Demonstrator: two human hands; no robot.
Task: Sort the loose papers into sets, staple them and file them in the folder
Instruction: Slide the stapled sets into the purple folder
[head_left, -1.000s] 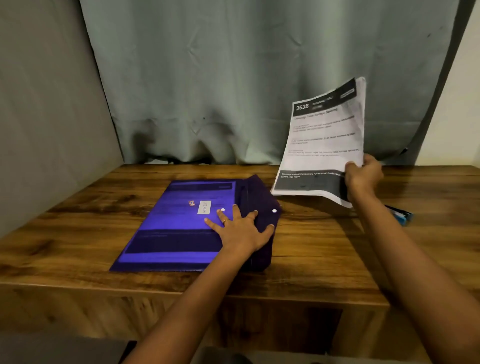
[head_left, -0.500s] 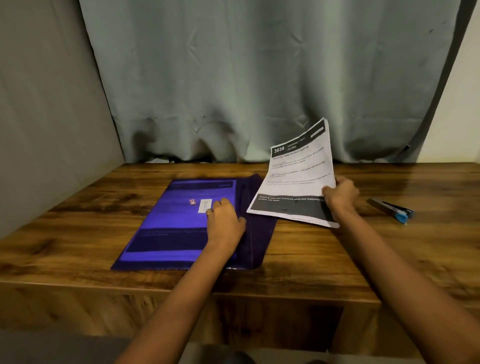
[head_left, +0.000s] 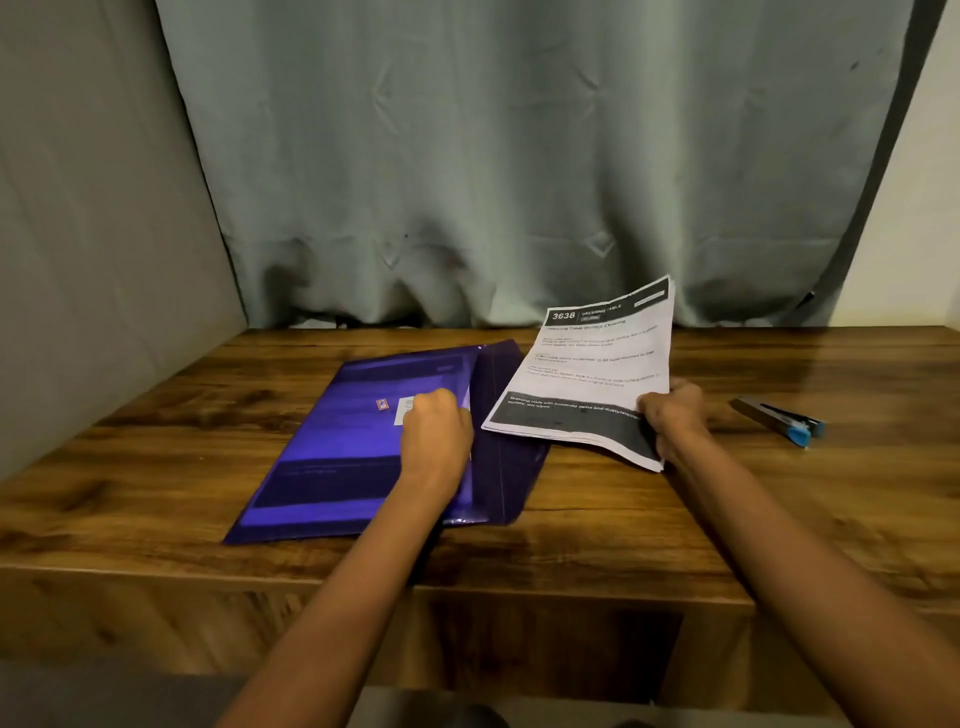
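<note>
A purple folder (head_left: 332, 457) lies flat on the wooden table, its flap (head_left: 506, 415) folded open to the right. My left hand (head_left: 434, 431) rests on the folder at its opening, fingers curled at the front sheet's edge; whether they pinch it is hidden. My right hand (head_left: 675, 415) grips the lower right corner of a stack of printed papers (head_left: 592, 369). The stack is tilted, with its lower left corner over the flap. The top sheet has black bands and the number 3638.
A grey stapler with a blue end (head_left: 779, 418) lies on the table to the right of my right hand. A grey curtain (head_left: 519, 156) hangs behind the table (head_left: 779, 519), and a grey wall stands on the left.
My right hand has lowered the paper stack from mid-air down and left to the folder's flap. My left hand went from flat on the flap to curled fingers at the folder's opening.
</note>
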